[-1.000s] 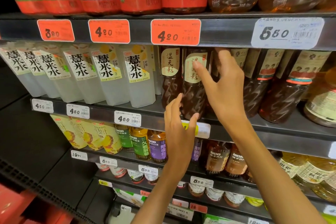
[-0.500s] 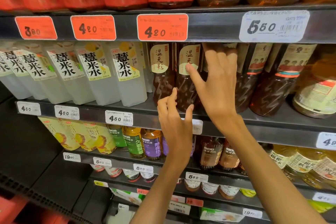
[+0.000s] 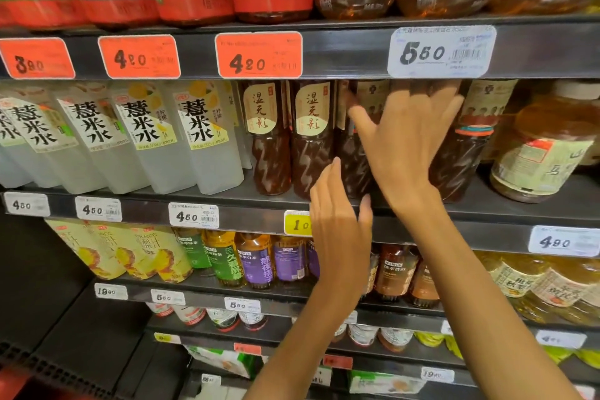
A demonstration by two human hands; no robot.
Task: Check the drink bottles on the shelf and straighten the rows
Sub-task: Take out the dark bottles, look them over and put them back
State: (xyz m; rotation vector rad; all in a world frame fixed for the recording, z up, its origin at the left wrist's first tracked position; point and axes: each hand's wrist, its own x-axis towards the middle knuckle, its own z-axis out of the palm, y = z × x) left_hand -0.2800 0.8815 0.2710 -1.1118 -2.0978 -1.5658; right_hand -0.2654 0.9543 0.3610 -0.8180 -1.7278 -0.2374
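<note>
So: shelving unit [image 3: 341,52] fills the view, dark metal, several tiers, price tags along each front edge. Top tier's bottles are cut off at the frame's upper edge — only red-banded and amber lower halves show.

Second tier holds the task items. Left part: a row of pale cloudy bottles [image 3: 207,140] with white labels, leaning in the wide-angle view. Middle: dark brown bottles [image 3: 271,140] with cream oval labels, two fully visible side by side; the next ones to the right are mostly covered by the hands. Far right: a squat amber bottle [image 3: 545,153], label partly readable.

Right arm comes up from the lower right edge, forearm steep, right hand [image 3: 409,146] raised in front of the brown row, back of the hand to the camera. Fingers are spread wide and straight, tips up near the underside of the upper shelf, thumb stuck out left across a bottle label. Hand is motion-blurred — cannot tell whether the fingers touch the bottles behind them. Nothing gripped.

Left arm rises from the bottom centre; left hand [image 3: 337,224] sits lower, over the second tier's front edge, covering part of a yellow price tag [image 3: 295,222]. Fingers straight and together, pointing up toward a brown bottle's base, thumb apart to the right. Contact unclear; holding nothing.

Lower tiers: juice, green and purple labelled bottles, small, partly hidden by the arms.
</note>
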